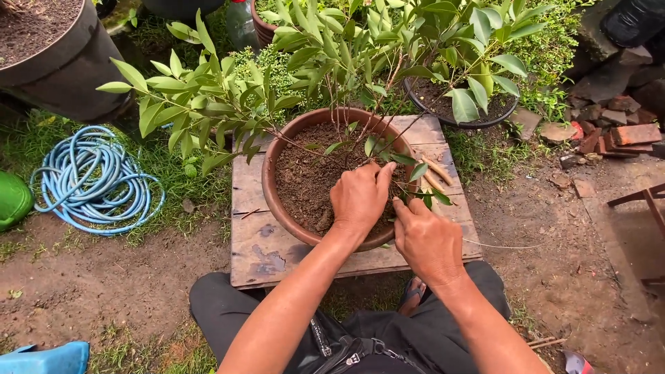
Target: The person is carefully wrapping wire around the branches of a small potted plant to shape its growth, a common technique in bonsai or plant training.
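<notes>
Outdoor yard, bare dirt w/ grass patches; work surface is a low wooden board [263, 253] at frame centre. On it sits a brown clay pot [271, 197] filled w/ dark soil [305, 176]. A thin-stemmed leafy plant [228, 104] rises from the soil and leans toward 10–11 o'clock.

Left hand [359, 199] lies palm-down on the soil at the pot's 5 o'clock sector, fingers together, tips near the stem base — pressing, nothing clamped. Right hand [428, 241] rests at the rim approx. 4 o'clock, fingers curled together; whether it grips anything cannot be told.

Procedure, judged: press soil evenly round the stem, work in small arcs, keep the stem steady — avoid snapping low twigs.

Ref.: coiled blue hose [93, 180] at 9 o'clock; black pot [457, 111] at 1 o'clock; pale root pieces [436, 173] by the rim at 3 o'clock.
</notes>
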